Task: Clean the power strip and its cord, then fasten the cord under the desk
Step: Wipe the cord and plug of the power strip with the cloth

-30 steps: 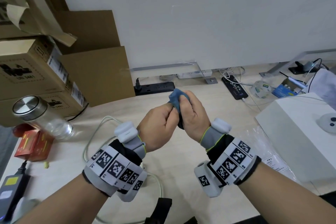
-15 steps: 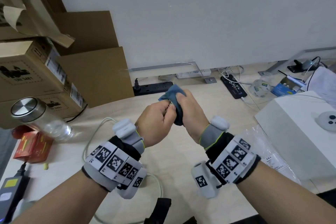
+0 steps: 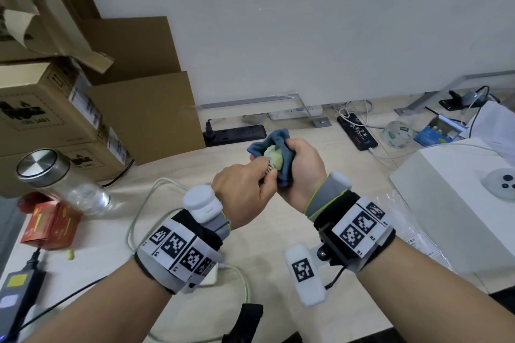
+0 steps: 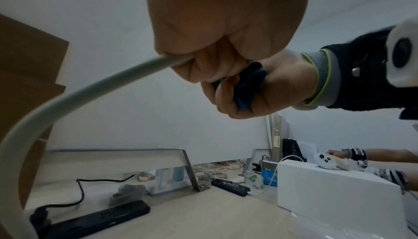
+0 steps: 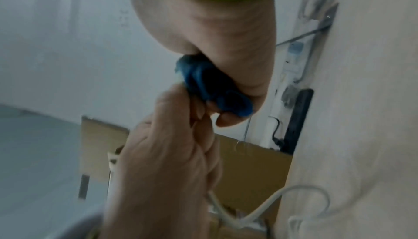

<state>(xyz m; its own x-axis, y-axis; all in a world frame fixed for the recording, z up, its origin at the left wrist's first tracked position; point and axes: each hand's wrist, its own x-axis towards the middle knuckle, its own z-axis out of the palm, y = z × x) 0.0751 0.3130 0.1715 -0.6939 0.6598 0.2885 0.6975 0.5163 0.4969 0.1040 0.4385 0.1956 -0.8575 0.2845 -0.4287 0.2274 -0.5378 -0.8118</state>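
Pale plug (image 3: 274, 158), seemingly newly bared from blue cloth (image 3: 281, 145).

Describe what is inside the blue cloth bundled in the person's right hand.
A pale plug with metal prongs shows through the blue cloth in the right hand. Its far side is covered.

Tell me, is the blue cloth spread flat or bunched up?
Bunched up. The blue cloth is crumpled in the right hand, wrapped round the pale plug at the end of the white cord that the left hand grips.
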